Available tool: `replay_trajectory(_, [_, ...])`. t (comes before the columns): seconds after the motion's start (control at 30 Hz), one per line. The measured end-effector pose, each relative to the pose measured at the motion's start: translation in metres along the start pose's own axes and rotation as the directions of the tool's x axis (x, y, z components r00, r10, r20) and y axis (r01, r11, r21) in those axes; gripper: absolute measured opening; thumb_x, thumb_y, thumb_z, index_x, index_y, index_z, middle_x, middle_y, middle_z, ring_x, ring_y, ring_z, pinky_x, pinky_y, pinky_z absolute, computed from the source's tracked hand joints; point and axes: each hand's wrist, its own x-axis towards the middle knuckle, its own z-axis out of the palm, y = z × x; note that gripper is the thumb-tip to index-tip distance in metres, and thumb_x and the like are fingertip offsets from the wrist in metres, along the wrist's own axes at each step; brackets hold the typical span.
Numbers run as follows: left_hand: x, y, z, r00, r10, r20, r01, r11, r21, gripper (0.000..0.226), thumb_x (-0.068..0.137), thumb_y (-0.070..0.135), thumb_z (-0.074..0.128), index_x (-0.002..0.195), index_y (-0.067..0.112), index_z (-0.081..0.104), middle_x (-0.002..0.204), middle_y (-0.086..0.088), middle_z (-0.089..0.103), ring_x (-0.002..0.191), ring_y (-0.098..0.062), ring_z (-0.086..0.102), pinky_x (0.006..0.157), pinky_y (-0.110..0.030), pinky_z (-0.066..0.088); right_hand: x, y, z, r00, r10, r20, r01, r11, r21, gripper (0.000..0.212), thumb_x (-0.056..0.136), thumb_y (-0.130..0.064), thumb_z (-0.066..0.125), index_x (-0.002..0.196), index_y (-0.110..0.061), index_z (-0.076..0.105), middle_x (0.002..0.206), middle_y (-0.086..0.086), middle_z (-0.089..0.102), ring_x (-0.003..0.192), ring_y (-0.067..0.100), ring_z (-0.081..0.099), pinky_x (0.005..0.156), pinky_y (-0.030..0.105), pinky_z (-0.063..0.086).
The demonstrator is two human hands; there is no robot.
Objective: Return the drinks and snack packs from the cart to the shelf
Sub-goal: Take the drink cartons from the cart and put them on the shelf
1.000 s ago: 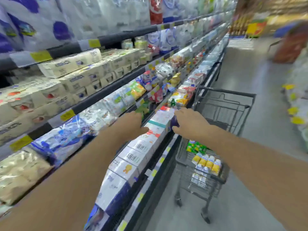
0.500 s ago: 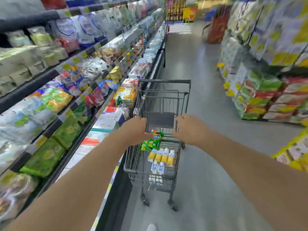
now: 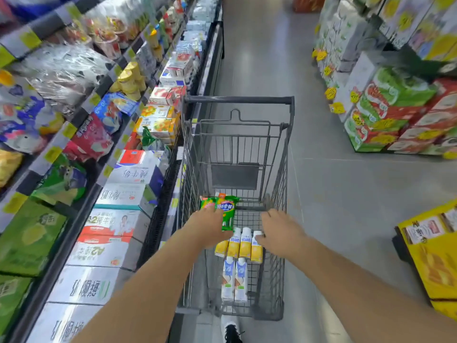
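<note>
A grey wire cart (image 3: 237,100) stands in the aisle right in front of me. In its basket lie green snack packs (image 3: 228,206), several yellow drink cartons (image 3: 244,246) and two white-and-blue drink cartons (image 3: 235,278). My left hand (image 3: 210,229) reaches into the basket, its fingers spread over the left side of the green snack packs. My right hand (image 3: 279,231) is beside it, fingers apart, fingertips at the top of the rightmost yellow carton. Neither hand has closed around anything. The shelf (image 3: 74,233) runs along my left.
The shelf holds white milk cases (image 3: 128,194), green bags (image 3: 29,233) and red snack bags (image 3: 91,139). Stacked red-and-green boxes (image 3: 395,112) stand across the aisle on the right, a yellow display (image 3: 435,256) at near right. My shoe (image 3: 231,332) is under the cart's near end.
My view has swung from the shelf to the cart. Both hands moved away from the shelf's milk cases and down into the cart basket, onto the snack packs and drinks.
</note>
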Motion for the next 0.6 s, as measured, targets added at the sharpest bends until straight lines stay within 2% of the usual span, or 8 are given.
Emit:
replay_trajectory(0.17, [0.067,-0.014,0.072,0.982,0.025,0.189,-0.002,0.993,-0.121,0.062,0.089,0.059,0.054,0.131,0.014,0.047,0.129,-0.008,0.052,0.123,-0.03,0.051,0.098,-0.043,0.046,0.064,0.002,0.069,0.978,0.067,0.198,-0.087,0.991,0.097,0.048,0.095,-0.039,0.053,0.133,-0.01,0.047,0.133,0.013,0.052,0.123,0.031,0.052,0.1,0.041,0.043])
replay_trajectory(0.27, [0.096,-0.021,0.132,0.953,-0.012,0.303,0.086,0.969,-0.23,0.062,0.089,0.053,0.055,0.138,0.017,0.042,0.136,-0.006,0.049,0.127,-0.029,0.048,0.101,-0.042,0.043,0.095,0.004,0.123,0.946,0.109,0.305,-0.17,0.969,0.182,0.042,0.096,-0.038,0.053,0.129,-0.011,0.05,0.128,0.013,0.056,0.118,0.033,0.057,0.096,0.042,0.047])
replay_trajectory(0.33, [0.11,-0.025,0.169,0.932,-0.05,0.359,0.159,0.946,-0.281,0.062,0.087,0.051,0.055,0.138,0.019,0.041,0.137,-0.007,0.049,0.121,-0.028,0.053,0.097,-0.04,0.047,0.112,0.006,0.159,0.925,0.125,0.358,-0.222,0.944,0.244,0.03,0.098,-0.033,0.052,0.118,-0.011,0.052,0.111,0.011,0.058,0.106,0.031,0.061,0.086,0.038,0.047])
replay_trajectory(0.4, [0.117,-0.028,0.199,0.922,-0.067,0.381,0.213,0.911,-0.354,0.061,0.087,0.048,0.057,0.139,0.021,0.039,0.134,-0.006,0.053,0.116,-0.027,0.057,0.086,-0.032,0.047,0.123,0.004,0.184,0.905,0.16,0.395,-0.285,0.916,0.283,0.017,0.099,-0.026,0.053,0.108,-0.011,0.053,0.087,0.006,0.049,0.081,0.026,0.058,0.074,0.032,0.044])
replay_trajectory(0.43, [0.126,-0.03,0.222,0.912,-0.082,0.401,0.248,0.89,-0.383,0.061,0.088,0.046,0.059,0.14,0.021,0.039,0.132,-0.006,0.055,0.115,-0.026,0.058,0.082,-0.028,0.045,0.13,0.004,0.204,0.887,0.182,0.424,-0.326,0.898,0.295,0.013,0.098,-0.023,0.054,0.106,-0.011,0.054,0.08,0.003,0.045,0.076,0.023,0.055,0.072,0.03,0.044])
replay_trajectory(0.5, [0.14,-0.032,0.254,0.905,-0.104,0.412,0.298,0.846,-0.441,0.059,0.088,0.04,0.063,0.14,0.022,0.042,0.129,-0.005,0.06,0.114,-0.025,0.059,0.081,-0.028,0.044,0.141,0.006,0.238,0.851,0.218,0.477,-0.409,0.845,0.343,0.009,0.096,-0.02,0.058,0.102,-0.013,0.059,0.075,0.0,0.044,0.081,0.025,0.06,0.069,0.029,0.043])
replay_trajectory(0.53, [0.146,-0.032,0.269,0.903,-0.122,0.411,0.323,0.825,-0.464,0.057,0.088,0.038,0.065,0.139,0.021,0.045,0.123,-0.004,0.062,0.111,-0.025,0.059,0.079,-0.028,0.043,0.146,0.007,0.257,0.834,0.223,0.505,-0.433,0.831,0.349,0.008,0.095,-0.021,0.059,0.094,-0.014,0.058,0.075,0.001,0.047,0.083,0.026,0.063,0.066,0.027,0.04])
replay_trajectory(0.6, [0.153,-0.031,0.29,0.885,-0.156,0.44,0.369,0.81,-0.456,0.048,0.089,0.032,0.066,0.132,0.017,0.053,0.104,-0.002,0.06,0.102,-0.025,0.059,0.074,-0.027,0.039,0.154,0.006,0.289,0.787,0.22,0.576,-0.483,0.801,0.354,0.022,0.096,-0.02,0.058,0.077,-0.013,0.049,0.077,0.005,0.053,0.083,0.025,0.065,0.061,0.025,0.038])
